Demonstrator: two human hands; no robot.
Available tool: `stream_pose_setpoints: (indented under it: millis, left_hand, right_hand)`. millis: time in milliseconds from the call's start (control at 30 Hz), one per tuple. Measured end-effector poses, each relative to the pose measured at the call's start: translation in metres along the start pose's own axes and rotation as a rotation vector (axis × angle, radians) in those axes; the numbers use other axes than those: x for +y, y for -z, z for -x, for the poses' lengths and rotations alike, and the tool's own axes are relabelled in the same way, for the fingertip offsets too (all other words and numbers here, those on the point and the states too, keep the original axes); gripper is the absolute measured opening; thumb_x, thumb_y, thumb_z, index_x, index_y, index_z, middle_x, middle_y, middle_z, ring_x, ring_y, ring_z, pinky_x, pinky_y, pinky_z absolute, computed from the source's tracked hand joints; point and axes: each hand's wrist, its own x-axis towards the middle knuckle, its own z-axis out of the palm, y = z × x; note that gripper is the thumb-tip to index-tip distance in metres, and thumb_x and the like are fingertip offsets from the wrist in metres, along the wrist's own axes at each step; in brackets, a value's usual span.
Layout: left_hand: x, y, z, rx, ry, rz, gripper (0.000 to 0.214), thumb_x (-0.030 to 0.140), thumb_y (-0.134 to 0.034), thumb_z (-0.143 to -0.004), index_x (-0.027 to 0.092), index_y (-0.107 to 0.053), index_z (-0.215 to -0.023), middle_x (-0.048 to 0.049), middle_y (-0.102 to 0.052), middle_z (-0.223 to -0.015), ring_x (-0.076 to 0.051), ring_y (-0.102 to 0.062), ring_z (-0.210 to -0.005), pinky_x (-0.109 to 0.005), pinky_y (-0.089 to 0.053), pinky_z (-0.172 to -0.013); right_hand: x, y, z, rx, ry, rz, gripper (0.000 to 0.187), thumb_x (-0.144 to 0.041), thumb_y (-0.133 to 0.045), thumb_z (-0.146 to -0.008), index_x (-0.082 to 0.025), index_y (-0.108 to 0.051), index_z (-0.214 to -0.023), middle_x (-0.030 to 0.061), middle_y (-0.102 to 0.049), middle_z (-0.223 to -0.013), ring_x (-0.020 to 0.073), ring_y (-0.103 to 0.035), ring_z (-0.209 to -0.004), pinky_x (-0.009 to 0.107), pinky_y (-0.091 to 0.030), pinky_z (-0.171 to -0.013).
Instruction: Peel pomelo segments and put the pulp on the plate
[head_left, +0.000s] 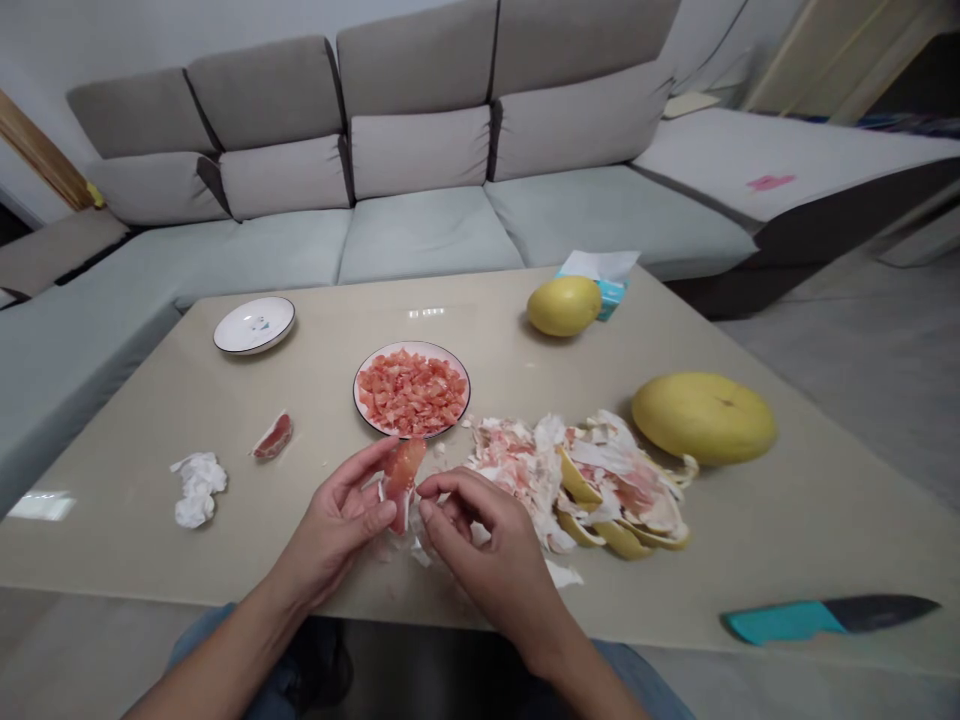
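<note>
My left hand (337, 525) holds a pink pomelo segment (401, 482) upright between its fingers and thumb. My right hand (484, 545) pinches at the segment's pale membrane (409, 510) from the right. Just beyond the hands lies a heap of torn peel and pith (577, 490). A black-rimmed white plate (411, 344) bears a mound of pink pomelo pulp (411, 392). Left of my hands, another peeled segment (273, 436) rests on the table near crumpled white tissue (198, 489).
Two yellow pomelos (703, 418) (564, 305) sit on the beige table (750, 540). A teal-handled knife (825, 620) lies at its front right edge. Further back are a small white plate (254, 325), a tissue box (611, 295) and a grey sofa (420, 240).
</note>
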Motion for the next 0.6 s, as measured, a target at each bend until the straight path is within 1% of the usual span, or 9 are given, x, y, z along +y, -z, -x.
stream_pose_setpoints:
  millis: [67,167,233,300,367,467,533,600]
  left_hand:
    - [-0.0019,0.0001,-0.0007,0.003,-0.022,-0.009,0.059,0.016,-0.077,-0.075,0.027,-0.059,-0.13,-0.0095,-0.065,-0.124,-0.02,-0.067,-0.095,-0.028,-0.051,-0.085]
    - [-0.0047,0.0012,-0.0012,0.016,-0.056,-0.02,0.06,0.014,-0.079,-0.072,0.027,-0.061,-0.127,-0.0085,-0.064,-0.126,-0.021,-0.066,-0.101,-0.027,-0.051,-0.086]
    - [-0.006,0.0016,-0.0011,0.019,-0.083,-0.045,0.06,0.012,-0.078,-0.072,0.028,-0.061,-0.127,-0.0072,-0.063,-0.128,-0.02,-0.065,-0.102,-0.026,-0.051,-0.087]
    - [-0.0067,0.0012,-0.0009,0.023,-0.101,-0.077,0.061,0.012,-0.078,-0.073,0.03,-0.06,-0.128,-0.0056,-0.063,-0.126,-0.019,-0.066,-0.099,-0.025,-0.052,-0.084]
    - [-0.0068,0.0004,-0.0008,0.028,-0.105,-0.091,0.063,0.012,-0.079,-0.072,0.031,-0.058,-0.129,-0.0041,-0.064,-0.122,-0.017,-0.066,-0.097,-0.023,-0.053,-0.082]
    - [-0.0071,-0.0005,-0.0016,0.007,-0.063,-0.086,0.065,0.014,-0.08,-0.07,0.03,-0.058,-0.129,-0.0028,-0.068,-0.109,-0.016,-0.067,-0.092,-0.023,-0.054,-0.08]
    - [-0.0078,-0.0004,-0.0025,-0.01,-0.022,-0.092,0.055,0.015,-0.082,-0.069,0.025,-0.064,-0.12,-0.0016,-0.07,-0.096,-0.015,-0.067,-0.087,-0.022,-0.054,-0.077]
    - [-0.0084,-0.0001,-0.0031,-0.01,0.024,-0.102,0.041,0.015,-0.083,-0.068,0.02,-0.069,-0.106,-0.0005,-0.07,-0.087,-0.014,-0.066,-0.081,-0.02,-0.054,-0.072]
  right_hand:
    - [0.0,0.0,-0.0003,-0.006,-0.04,-0.074,0.01,-0.024,-0.062,-0.081,-0.02,-0.071,-0.083,0.0006,-0.062,-0.069,0.0114,-0.049,-0.054,0.023,-0.039,-0.049]
    - [0.0021,-0.0001,-0.0003,-0.027,-0.123,-0.159,0.012,-0.029,-0.065,-0.079,-0.019,-0.072,-0.081,0.0002,-0.06,-0.067,0.011,-0.047,-0.053,0.022,-0.038,-0.048]
    - [0.0028,-0.0002,-0.0004,-0.033,-0.183,-0.203,0.013,-0.03,-0.066,-0.077,-0.018,-0.072,-0.078,0.0,-0.059,-0.065,0.0111,-0.047,-0.053,0.022,-0.038,-0.049]
    - [0.0024,0.0,-0.0008,-0.041,-0.235,-0.237,0.014,-0.03,-0.067,-0.075,-0.017,-0.071,-0.075,-0.0007,-0.058,-0.061,0.011,-0.046,-0.053,0.022,-0.037,-0.049]
    - [0.0014,0.0001,-0.0013,-0.044,-0.267,-0.253,0.013,-0.029,-0.067,-0.073,-0.017,-0.07,-0.072,-0.0017,-0.056,-0.058,0.0105,-0.045,-0.052,0.022,-0.036,-0.048]
    - [-0.0001,-0.0005,-0.0016,-0.035,-0.277,-0.246,0.012,-0.027,-0.065,-0.072,-0.016,-0.068,-0.069,-0.0026,-0.053,-0.056,0.0099,-0.043,-0.051,0.021,-0.034,-0.048]
    - [-0.0005,-0.0018,-0.0013,-0.036,-0.268,-0.234,0.011,-0.026,-0.064,-0.07,-0.016,-0.068,-0.068,-0.0022,-0.054,-0.056,0.0099,-0.043,-0.05,0.021,-0.034,-0.047]
    - [-0.0003,-0.0032,-0.0009,-0.045,-0.26,-0.225,0.01,-0.024,-0.064,-0.07,-0.016,-0.068,-0.068,-0.0009,-0.057,-0.058,0.0103,-0.045,-0.051,0.022,-0.034,-0.048]
